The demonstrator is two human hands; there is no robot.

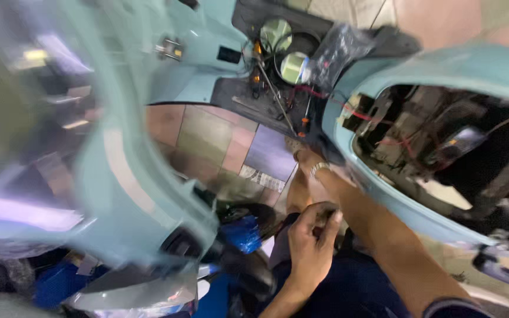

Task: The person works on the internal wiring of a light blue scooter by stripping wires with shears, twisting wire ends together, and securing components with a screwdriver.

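A small dark part, too blurred to identify, is pinched in the curled left hand [312,238] below the pale blue scooter body [443,70]. The right hand [303,154], reaching toward the scooter's footboard [248,97], is mostly hidden; its grip cannot be told. Fitting work seems underway; steadier aim is called for.

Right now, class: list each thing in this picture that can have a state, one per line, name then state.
scooter body: side opened, wiring exposed
red wires: loose, exposed
clear plastic bag: lying on the footboard
screwdriver: lying on the footboard, unheld
left hand: fingers curled together; anything held cannot be told
right hand: reaching under the scooter body, mostly hidden
wristwatch: worn on the right wrist
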